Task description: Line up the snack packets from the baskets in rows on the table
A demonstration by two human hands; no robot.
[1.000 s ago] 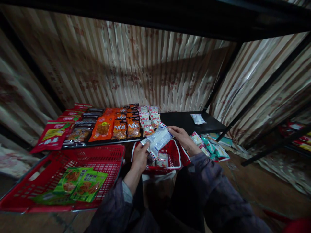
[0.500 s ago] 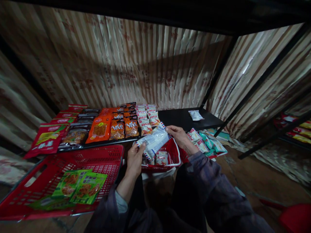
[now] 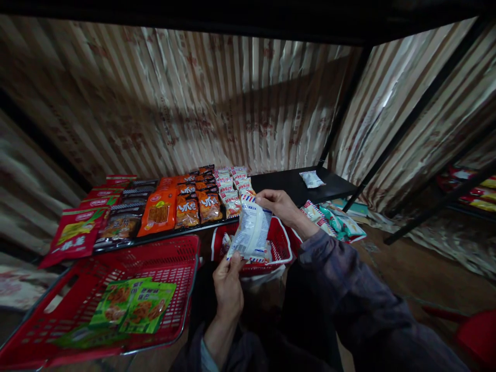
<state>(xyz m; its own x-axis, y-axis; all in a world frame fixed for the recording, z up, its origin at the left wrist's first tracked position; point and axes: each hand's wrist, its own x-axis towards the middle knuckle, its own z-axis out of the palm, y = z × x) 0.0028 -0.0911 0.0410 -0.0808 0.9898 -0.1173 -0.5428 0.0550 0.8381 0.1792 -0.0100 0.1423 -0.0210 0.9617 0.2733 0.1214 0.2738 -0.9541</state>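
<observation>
Between my hands is a white snack bag [image 3: 252, 230] with a red and blue striped edge, its printed back facing me. My left hand [image 3: 229, 284] pinches its lower corner, and my right hand [image 3: 284, 209] grips its upper right corner. Right below the bag stands a small red basket [image 3: 285, 240] with a white rim; more snack packs in it are mostly hidden. Rows of similar white snack packs [image 3: 231, 199] stand at the front of the black shelf, just behind the bag.
Orange snack packs [image 3: 188, 210], brown packs [image 3: 118, 222] and red packs [image 3: 75, 232] fill the shelf's left. A lone white pack [image 3: 312, 179] lies on the right. A large red basket [image 3: 186, 289] holds green packs [image 3: 149, 307]. Green-white packs [image 3: 343, 225] lie at right.
The snack bag has turned from slanted to nearly upright. My left hand has moved down to its lower corner, while my right hand keeps hold of the top.
</observation>
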